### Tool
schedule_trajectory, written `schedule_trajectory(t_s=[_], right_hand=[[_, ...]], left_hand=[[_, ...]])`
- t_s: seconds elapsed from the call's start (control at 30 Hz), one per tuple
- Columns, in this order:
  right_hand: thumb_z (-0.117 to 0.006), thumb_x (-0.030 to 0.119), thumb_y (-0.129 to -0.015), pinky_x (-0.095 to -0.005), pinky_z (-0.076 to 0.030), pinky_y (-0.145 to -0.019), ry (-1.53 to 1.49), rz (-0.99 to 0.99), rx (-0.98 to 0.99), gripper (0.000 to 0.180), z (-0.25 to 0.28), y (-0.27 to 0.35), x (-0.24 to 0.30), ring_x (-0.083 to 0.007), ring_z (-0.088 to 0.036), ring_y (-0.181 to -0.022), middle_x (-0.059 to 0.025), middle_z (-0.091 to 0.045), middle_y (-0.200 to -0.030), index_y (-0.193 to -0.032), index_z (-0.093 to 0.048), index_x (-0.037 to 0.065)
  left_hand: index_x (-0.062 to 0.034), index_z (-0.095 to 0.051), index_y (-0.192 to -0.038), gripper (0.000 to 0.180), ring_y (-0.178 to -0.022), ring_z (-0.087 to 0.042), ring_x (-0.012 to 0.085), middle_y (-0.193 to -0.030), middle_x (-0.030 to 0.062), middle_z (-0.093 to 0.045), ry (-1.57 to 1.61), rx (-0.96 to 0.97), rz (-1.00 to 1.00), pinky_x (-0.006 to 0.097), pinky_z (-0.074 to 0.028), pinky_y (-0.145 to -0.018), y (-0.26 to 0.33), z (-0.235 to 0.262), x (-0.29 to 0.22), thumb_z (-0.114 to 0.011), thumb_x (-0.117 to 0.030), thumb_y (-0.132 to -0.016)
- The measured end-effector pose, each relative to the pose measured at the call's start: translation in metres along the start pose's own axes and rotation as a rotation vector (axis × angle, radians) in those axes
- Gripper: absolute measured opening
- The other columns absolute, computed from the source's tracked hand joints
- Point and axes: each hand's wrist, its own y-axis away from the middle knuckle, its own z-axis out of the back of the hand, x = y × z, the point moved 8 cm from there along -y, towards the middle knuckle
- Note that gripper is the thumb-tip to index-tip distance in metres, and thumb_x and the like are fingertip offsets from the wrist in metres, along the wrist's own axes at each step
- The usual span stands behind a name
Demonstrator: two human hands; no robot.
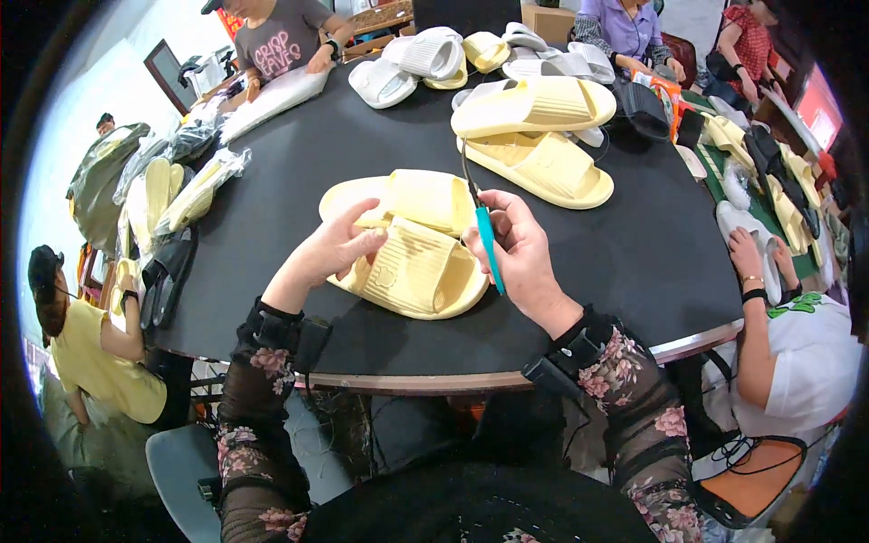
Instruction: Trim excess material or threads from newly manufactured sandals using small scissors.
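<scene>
A pair of pale yellow slide slippers lies side by side on the black table in front of me. The nearer slipper (425, 271) has a ribbed strap; the farther slipper (430, 201) sits right behind it. Over their left ends is my left hand (333, 244), fingers apart and nothing held; whether it touches them I cannot tell. My right hand (523, 258) is closed round teal-handled scissors (487, 237), seen edge-on, at the slippers' right side. Their dark blade points away from me, toward another yellow pair, whose upper slipper (534, 104) partly covers the lower slipper (543, 167).
White and grey slippers (430, 54) crowd the table's far side, with a black slipper (641, 109) at the far right. Bagged slippers (201, 190) lie along the left edge. Co-workers sit or stand around; one person's hand (747, 253) handles white slippers at right.
</scene>
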Motion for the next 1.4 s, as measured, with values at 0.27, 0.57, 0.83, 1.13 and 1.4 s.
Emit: schedule_trajectory(t_s=[0.27,0.57,0.83,1.13,1.4], right_hand=[[-0.067,0.005,-0.081,-0.0205,-0.046,-0.064,-0.049,-0.02,-0.036,0.04,0.003,-0.002,-0.003,-0.004,-0.054,-0.072,-0.0014,-0.057,-0.078,-0.115,-0.047,0.0],[-0.065,0.006,-0.083,-0.0216,-0.046,-0.065,-0.018,0.0,-0.009,0.037,0.0,-0.003,0.003,-0.0054,-0.055,-0.074,-0.0038,-0.059,-0.081,-0.114,-0.047,-0.002],[-0.066,0.009,-0.083,-0.0254,-0.047,-0.069,0.149,-0.02,0.114,0.042,-0.011,0.002,0.004,-0.0089,-0.056,-0.075,-0.0071,-0.059,-0.083,-0.116,-0.044,-0.001],[-0.067,0.013,-0.08,-0.031,-0.051,-0.067,0.403,-0.054,0.211,0.041,-0.021,-0.001,0.002,-0.0166,-0.063,-0.075,-0.0131,-0.063,-0.084,-0.114,-0.046,0.001],[-0.066,0.012,-0.08,-0.0317,-0.051,-0.062,0.402,-0.035,0.237,0.04,-0.022,0.001,0.001,-0.0199,-0.065,-0.073,-0.014,-0.063,-0.082,-0.113,-0.046,0.001]], left_hand=[[0.0044,-0.038,-0.13,0.06,-0.067,-0.057,0.0102,-0.088,0.0114,-0.062,0.404,0.057,-0.107,0.022,-0.043,-0.047,-0.023,-0.031,0.001,-0.065,-0.024,-0.085],[0.0042,-0.045,-0.118,0.035,-0.077,-0.064,0.0158,-0.099,0.0164,-0.063,0.454,-0.307,-0.127,0.022,-0.051,-0.056,-0.032,0.009,0.0,-0.053,-0.006,-0.086],[0.0068,-0.039,-0.126,0.038,-0.097,-0.06,0.0199,-0.111,0.0188,-0.059,0.508,-0.658,-0.428,0.029,-0.049,-0.082,0.002,0.023,-0.025,-0.048,-0.002,-0.09],[0.0045,-0.036,-0.13,0.038,-0.103,-0.057,0.0148,-0.113,0.0154,-0.06,0.605,-0.766,-0.569,0.025,-0.046,-0.085,0.031,0.035,-0.03,-0.046,-0.002,-0.094],[0.0063,-0.036,-0.129,0.037,-0.106,-0.056,0.0188,-0.117,0.0195,-0.056,0.668,-0.742,-0.637,0.029,-0.046,-0.089,0.032,0.035,-0.035,-0.046,-0.001,-0.093]])
